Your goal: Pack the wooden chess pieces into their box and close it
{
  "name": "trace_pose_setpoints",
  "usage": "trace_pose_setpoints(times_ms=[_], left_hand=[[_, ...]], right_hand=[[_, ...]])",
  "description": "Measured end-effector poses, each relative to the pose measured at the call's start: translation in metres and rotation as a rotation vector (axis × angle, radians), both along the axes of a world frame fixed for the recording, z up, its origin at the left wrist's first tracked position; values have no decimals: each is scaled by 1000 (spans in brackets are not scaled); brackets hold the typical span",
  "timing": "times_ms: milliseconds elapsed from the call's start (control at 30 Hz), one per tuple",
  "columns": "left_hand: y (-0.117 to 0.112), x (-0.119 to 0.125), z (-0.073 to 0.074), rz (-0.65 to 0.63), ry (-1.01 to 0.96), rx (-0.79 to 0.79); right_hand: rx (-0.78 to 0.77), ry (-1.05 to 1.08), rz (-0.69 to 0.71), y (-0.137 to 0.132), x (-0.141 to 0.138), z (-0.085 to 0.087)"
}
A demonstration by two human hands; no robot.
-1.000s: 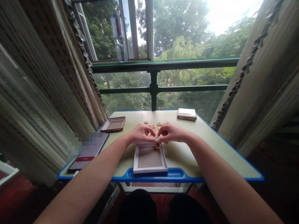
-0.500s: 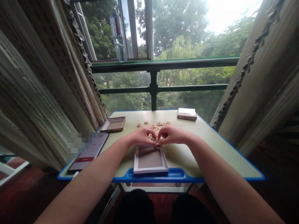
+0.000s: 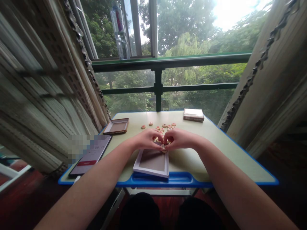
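Round wooden Chinese chess pieces (image 3: pixel 158 127) with printed characters lie in a loose group on the table. My left hand (image 3: pixel 150 139) and my right hand (image 3: pixel 178 139) meet at the near side of the group, thumbs and fingers curled in. Between their fingertips is a chess piece (image 3: pixel 164 148), pinched from both sides, at the upper right corner of an open shallow box (image 3: pixel 151 174). The box's bare inside faces up, and it sits turned slightly askew. My fingers partly hide several pieces behind them.
A brown-edged open box lid (image 3: pixel 116 132) lies at the table's left rear. In front of it rests a tablet or phone (image 3: pixel 92 156) with a lit screen. A closed flat box (image 3: pixel 193 115) is at the right rear. The table (image 3: pixel 216 159) has a blue rim; a window and railing stand beyond.
The open box has turned and slid a little to the left. My hands remain together at the chess pieces, shifted slightly right in view. The view itself has moved slightly.
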State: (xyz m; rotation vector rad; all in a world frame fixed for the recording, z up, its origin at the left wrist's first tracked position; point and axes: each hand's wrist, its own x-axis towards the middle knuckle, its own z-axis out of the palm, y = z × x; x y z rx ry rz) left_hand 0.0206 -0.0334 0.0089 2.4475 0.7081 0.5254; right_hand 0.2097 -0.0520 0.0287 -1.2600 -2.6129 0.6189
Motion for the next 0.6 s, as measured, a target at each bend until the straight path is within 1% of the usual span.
trace_pose_setpoints(times_ms=[267,600], left_hand=[[0,0,-1,3,9,2],[1,-2,1,51,88,30]], right_hand=[[26,-23,-17,0,-3,-3],[98,-93,-20,-7,-6,1]])
